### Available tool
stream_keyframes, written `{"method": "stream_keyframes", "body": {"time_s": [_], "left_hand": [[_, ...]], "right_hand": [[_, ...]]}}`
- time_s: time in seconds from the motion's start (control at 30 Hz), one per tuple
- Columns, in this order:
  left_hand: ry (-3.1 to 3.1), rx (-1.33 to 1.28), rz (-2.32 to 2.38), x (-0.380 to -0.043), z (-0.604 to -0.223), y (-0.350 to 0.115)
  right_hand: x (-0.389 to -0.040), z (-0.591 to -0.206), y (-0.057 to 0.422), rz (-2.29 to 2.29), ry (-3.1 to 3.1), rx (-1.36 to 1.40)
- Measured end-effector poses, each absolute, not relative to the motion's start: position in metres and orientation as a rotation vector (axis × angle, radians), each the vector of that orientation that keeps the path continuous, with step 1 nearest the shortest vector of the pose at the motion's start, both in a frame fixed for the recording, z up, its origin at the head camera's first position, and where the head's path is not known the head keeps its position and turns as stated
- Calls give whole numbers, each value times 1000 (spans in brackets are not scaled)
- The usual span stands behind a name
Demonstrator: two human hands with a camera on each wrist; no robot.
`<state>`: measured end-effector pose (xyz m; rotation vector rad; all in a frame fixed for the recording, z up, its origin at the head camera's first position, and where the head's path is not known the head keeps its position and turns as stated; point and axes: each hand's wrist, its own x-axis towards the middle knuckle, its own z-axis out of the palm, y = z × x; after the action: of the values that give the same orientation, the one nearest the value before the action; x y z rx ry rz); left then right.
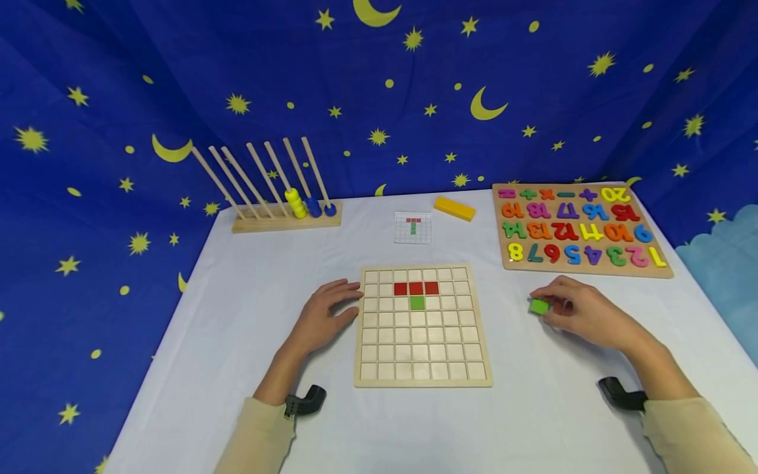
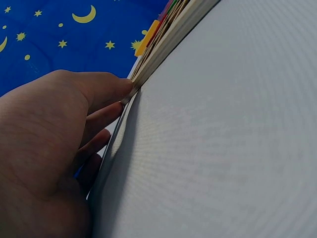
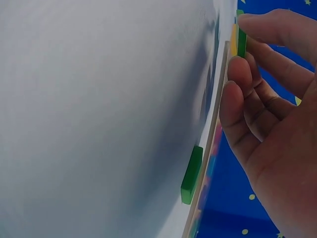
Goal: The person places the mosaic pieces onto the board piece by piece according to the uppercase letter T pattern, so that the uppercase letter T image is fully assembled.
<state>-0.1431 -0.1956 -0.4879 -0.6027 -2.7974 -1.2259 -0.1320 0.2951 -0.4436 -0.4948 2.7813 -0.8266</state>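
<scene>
My right hand (image 1: pixel 583 313) pinches a green square tile (image 1: pixel 539 306) to the right of the board. In the right wrist view the held tile (image 3: pixel 241 37) stands on edge between thumb and fingers. A second green tile (image 3: pixel 191 174) lies on the table there; my hand hides it in the head view. At the left edge of the wooden grid board (image 1: pixel 358 329) rests my left hand (image 1: pixel 322 319), its fingers relaxed and touching the rim. Three red tiles (image 1: pixel 416 288) sit in a row on the board, with one green tile (image 1: pixel 417 303) below the middle one.
Behind the board lies a pattern card (image 1: pixel 403 230) with a red and green T shape. A yellow-orange block (image 1: pixel 454 209) is beside it. The number puzzle (image 1: pixel 592 268) stands back right, and a wooden peg abacus (image 1: pixel 287 222) with yellow and blue beads back left.
</scene>
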Motion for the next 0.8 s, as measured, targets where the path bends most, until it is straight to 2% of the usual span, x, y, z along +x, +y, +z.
{"method": "stream_keyframes", "body": {"time_s": [0.8], "left_hand": [[-2804,-602,-1224,-142,-486,-195]], "right_hand": [[-135,-442,276,-846,2752,-547]]}}
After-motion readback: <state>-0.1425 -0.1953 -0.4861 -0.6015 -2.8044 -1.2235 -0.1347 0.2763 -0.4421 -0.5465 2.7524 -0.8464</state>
